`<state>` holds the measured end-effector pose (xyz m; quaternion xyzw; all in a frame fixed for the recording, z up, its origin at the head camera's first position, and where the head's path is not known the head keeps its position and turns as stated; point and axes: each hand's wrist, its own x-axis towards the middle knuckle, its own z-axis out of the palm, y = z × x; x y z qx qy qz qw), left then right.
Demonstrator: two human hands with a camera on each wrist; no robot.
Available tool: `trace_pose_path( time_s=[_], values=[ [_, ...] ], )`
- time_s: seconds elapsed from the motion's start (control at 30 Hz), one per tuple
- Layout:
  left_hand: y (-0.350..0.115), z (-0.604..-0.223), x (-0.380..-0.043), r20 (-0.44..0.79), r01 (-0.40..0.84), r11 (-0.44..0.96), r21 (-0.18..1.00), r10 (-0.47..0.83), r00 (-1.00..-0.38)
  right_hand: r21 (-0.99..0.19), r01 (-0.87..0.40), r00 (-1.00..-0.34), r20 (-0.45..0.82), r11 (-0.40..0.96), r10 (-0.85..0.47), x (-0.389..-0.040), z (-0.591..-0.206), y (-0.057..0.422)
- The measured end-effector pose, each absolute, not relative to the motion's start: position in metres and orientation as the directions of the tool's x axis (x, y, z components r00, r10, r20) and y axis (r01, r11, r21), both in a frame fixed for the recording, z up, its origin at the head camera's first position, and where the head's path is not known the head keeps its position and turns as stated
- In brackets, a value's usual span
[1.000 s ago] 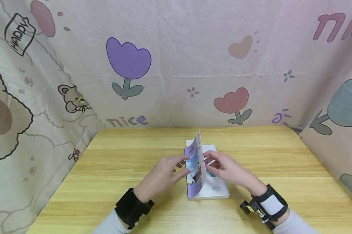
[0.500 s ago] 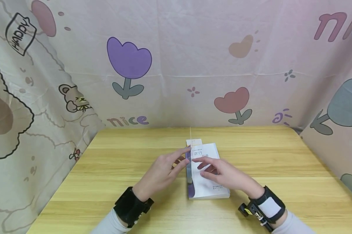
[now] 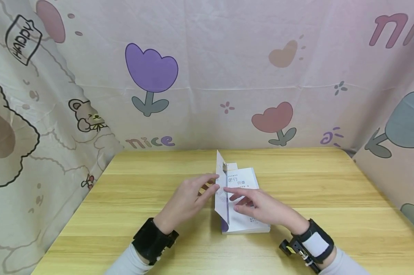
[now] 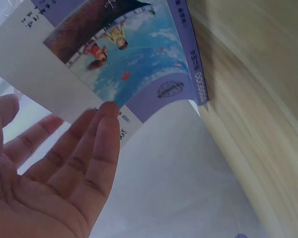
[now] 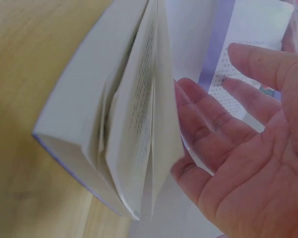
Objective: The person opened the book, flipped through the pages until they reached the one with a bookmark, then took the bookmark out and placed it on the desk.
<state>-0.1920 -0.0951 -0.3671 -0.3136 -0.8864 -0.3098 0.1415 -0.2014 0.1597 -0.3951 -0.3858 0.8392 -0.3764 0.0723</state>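
A paperback book (image 3: 245, 175) lies on the wooden table with its front cover (image 3: 221, 202) raised and leaning left. My left hand (image 3: 190, 196) has its fingertips at the outer side of that cover, fingers extended and loosely bent. In the left wrist view the outside of the cover (image 4: 134, 59) shows a picture of two children under a blue sky, with purple bands. My right hand (image 3: 262, 206) is over the title page, its index fingertip at the inside of the cover. Several loose page edges (image 5: 139, 109) fan out beside its fingers in the right wrist view.
A white slip (image 3: 232, 166) sticks out beyond the book's far edge. The wooden table (image 3: 141, 183) extends on both sides, and a printed cloth (image 3: 207, 76) hangs behind it and along the sides. Both wrists wear black camera straps (image 3: 155, 240).
The front cover has swung from leaning right, through upright, to leaning left, baring the title page. The right hand has followed it leftward; the left hand has shifted slightly left.
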Motion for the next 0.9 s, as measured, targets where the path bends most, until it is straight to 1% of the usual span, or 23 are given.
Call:
trace_pose_path(
  time_s=[0.13,0.27,0.37,0.57,0.73,0.9],
  values=[
    [-0.098,-0.367,-0.194,0.496,0.650,0.643,0.404,0.443,-0.747,-0.699,-0.591,-0.684,0.170,0.403,-0.709,-0.202,-0.395,0.161],
    [-0.100,-0.367,-0.196,0.532,0.651,0.670,0.356,0.428,-0.731,-0.718,-0.558,-0.702,0.139,0.417,-0.699,-0.203,-0.393,0.163],
    [-0.102,-0.367,-0.197,0.540,0.644,0.687,0.337,0.419,-0.730,-0.722,-0.539,-0.715,0.119,0.435,-0.688,-0.204,-0.391,0.166],
    [-0.106,-0.368,-0.200,0.538,0.644,0.694,0.321,0.426,-0.727,-0.695,-0.545,-0.733,0.121,0.470,-0.670,-0.208,-0.389,0.172],
    [-0.111,-0.371,-0.204,0.522,0.655,0.691,0.306,0.453,-0.722,-0.663,-0.509,-0.797,0.121,0.549,-0.592,-0.214,-0.392,0.178],
    [-0.113,-0.374,-0.206,0.464,0.650,0.709,0.274,0.494,-0.735,-0.645,-0.442,-0.860,0.107,0.624,-0.499,-0.218,-0.394,0.184]
  ],
)
